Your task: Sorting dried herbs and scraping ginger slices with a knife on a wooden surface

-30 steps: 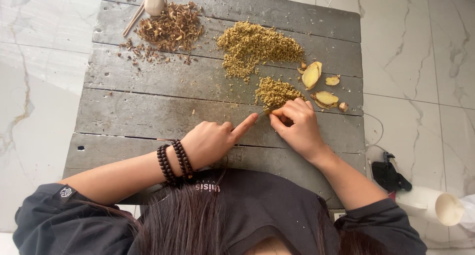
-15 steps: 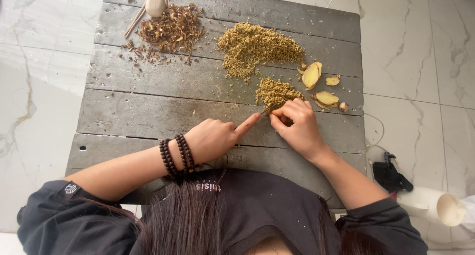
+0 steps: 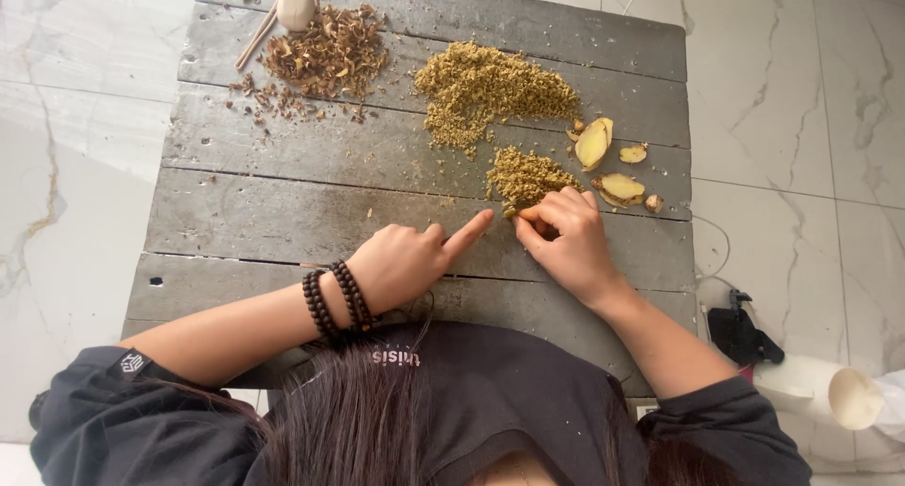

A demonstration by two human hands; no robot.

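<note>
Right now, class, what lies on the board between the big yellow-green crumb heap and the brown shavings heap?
In the head view, only bare grey plank separates the yellow-green heap from the brown shavings heap, apart from a few stray brown flakes.

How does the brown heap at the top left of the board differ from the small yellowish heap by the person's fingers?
The brown heap is coarse, dark flakes, scattered loosely; the small yellowish heap is fine, pale and compact. The brown heap lies far from both hands beside a round pale object; the small yellowish heap lies against the right hand, with the left hand pointing toward it. Both rest on the grey wooden board.
</note>
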